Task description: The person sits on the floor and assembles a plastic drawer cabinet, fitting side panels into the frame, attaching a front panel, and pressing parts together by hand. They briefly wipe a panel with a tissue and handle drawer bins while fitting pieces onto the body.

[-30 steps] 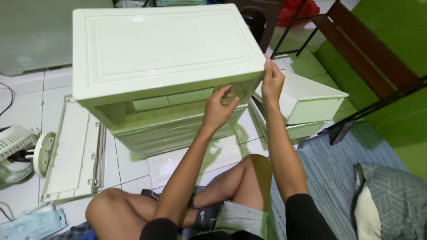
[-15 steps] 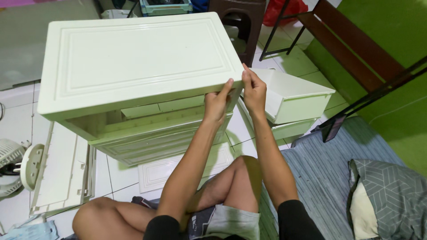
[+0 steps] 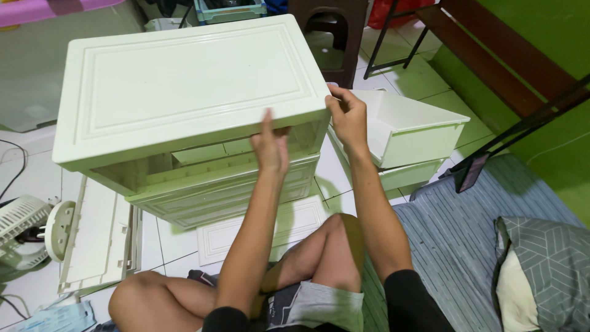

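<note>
A pale green plastic drawer cabinet (image 3: 184, 86) stands on the tiled floor in front of me, its flat top panel facing up and its open front showing empty slots. My left hand (image 3: 271, 147) touches the front edge of the top panel from below, fingers pointing up. At the panel's front right corner my right hand (image 3: 348, 117) grips the edge. Two pale drawers (image 3: 412, 132) are stacked just right of the cabinet.
A flat cabinet panel (image 3: 98, 240) lies on the floor at left, beside a white fan (image 3: 24, 227). Another panel (image 3: 246, 237) lies under the cabinet front. A dark stool (image 3: 332, 27) and bench frame (image 3: 504, 67) stand behind; a striped mattress (image 3: 467, 246) and pillow (image 3: 547, 270) lie at right.
The view has shifted, putting the cabinet lower and more central. My left hand slid left along the front edge, away from the right hand, which stays at the corner.
</note>
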